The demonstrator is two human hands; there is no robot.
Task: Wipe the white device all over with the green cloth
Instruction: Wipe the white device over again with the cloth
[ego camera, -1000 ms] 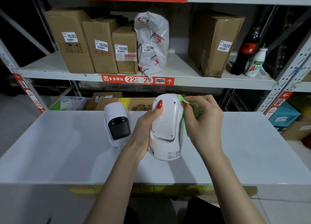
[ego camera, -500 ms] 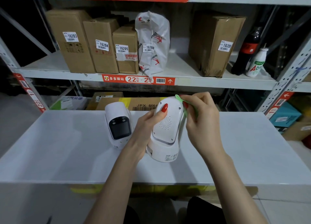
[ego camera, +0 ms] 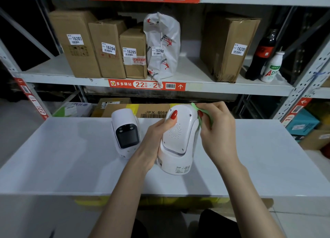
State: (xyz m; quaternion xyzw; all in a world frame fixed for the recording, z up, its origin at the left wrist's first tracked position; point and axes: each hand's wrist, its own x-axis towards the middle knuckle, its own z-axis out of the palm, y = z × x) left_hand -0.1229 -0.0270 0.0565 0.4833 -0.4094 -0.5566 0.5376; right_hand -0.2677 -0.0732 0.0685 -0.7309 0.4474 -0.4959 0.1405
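The left hand (ego camera: pixel 151 144) is wrapping the white device (ego camera: pixel 176 139) from its left side, thumb laid up the back panel, so that grip is clamped on the body and tilting it just above the tabletop (ego camera: pixel 53 157). The right hand (ego camera: pixel 217 130) is pinching the green cloth (ego camera: pixel 198 112) between thumb and curled fingers and pressing it against the device's upper right edge; that grip is closed on the cloth.

To do this pass well, the cloth probably wants to be kept bunched flat under the fingertips and drawn down the right flank in overlapping strokes, while the holding grip is turning the body so that covered patches come round. The area under the left palm and thumb will likely be missed unless that hold is shifted. The perforated speaker grille on the back panel seems to call for lighter pressure.

Just left of the holding grip, a second white device (ego camera: pixel 125 132) with a dark screen is standing on the tabletop, near enough to be knocked by a swinging elbow. Beyond both grips, shelves are carrying cardboard boxes (ego camera: pixel 107 48), a white bag (ego camera: pixel 162 46) and bottles (ego camera: pixel 264 55), well apart from the work.
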